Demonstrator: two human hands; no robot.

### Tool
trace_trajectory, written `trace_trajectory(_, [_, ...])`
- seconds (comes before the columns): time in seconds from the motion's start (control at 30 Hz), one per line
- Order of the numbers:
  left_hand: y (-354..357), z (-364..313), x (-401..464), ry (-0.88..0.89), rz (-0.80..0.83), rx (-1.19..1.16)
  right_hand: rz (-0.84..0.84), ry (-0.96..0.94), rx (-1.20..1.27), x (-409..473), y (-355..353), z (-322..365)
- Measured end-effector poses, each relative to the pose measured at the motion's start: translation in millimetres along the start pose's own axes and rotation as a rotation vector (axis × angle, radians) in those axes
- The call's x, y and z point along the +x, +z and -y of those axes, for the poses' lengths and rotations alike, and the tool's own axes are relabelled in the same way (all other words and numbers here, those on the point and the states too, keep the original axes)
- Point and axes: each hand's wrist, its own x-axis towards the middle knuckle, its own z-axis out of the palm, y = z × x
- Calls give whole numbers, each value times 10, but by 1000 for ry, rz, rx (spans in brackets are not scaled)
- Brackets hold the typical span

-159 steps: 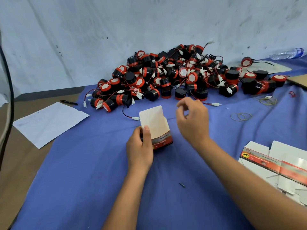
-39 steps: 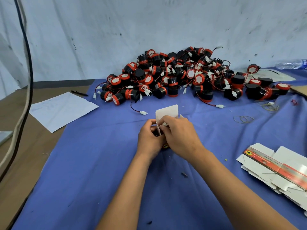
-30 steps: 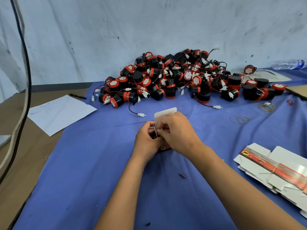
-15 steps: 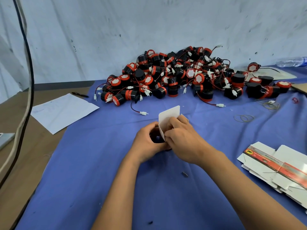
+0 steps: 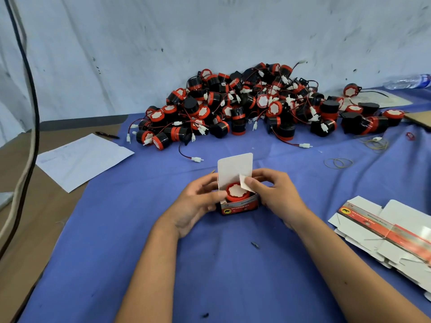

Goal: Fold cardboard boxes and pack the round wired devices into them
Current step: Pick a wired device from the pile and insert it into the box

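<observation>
I see a small printed cardboard box (image 5: 239, 203) with a black, red and silver front standing on the blue cloth-covered worktop (image 5: 210, 264), near the middle. Its white top flap (image 5: 235, 167) stands upright, smooth with rounded corners. Inside sits one round wired device (image 5: 235, 191), a red plastic rim around a white scalloped face, turned up toward me.

My left hand (image 5: 198, 203) grips the box's left side, fingers curled round it and thumb near the rim. My right hand (image 5: 272, 194) pinches a small white side flap (image 5: 245, 184) between thumb and forefinger, tilting it over the device.

Far across the cloth, against the scuffed pale wall, lies a big heap of round black-and-red devices (image 5: 256, 106) with thin red and black leads ending in white plugs; too many to count. On the right, near the edge, lies a stack of flat unfolded cardboard boxes (image 5: 384, 236); I cannot count its layers. Yellow rubber bands (image 5: 338, 163) lie loose to the right. One white paper sheet (image 5: 81, 159) and one black pen (image 5: 107, 135) rest on the bare brown worktop at left. Open cloth stretches between the box and me.
</observation>
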Motion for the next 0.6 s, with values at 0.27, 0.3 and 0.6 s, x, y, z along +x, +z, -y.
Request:
trace_trajectory(0.27, [292, 81, 75, -5, -324, 77, 112, -182, 116, -48, 77, 4])
trace_trajectory(0.3, [318, 95, 99, 7, -379, 97, 145, -181, 103, -51, 56, -4])
trace_trajectory(0.6, [146, 5, 8, -57, -181, -215, 221, -333, -216, -137, -44, -10])
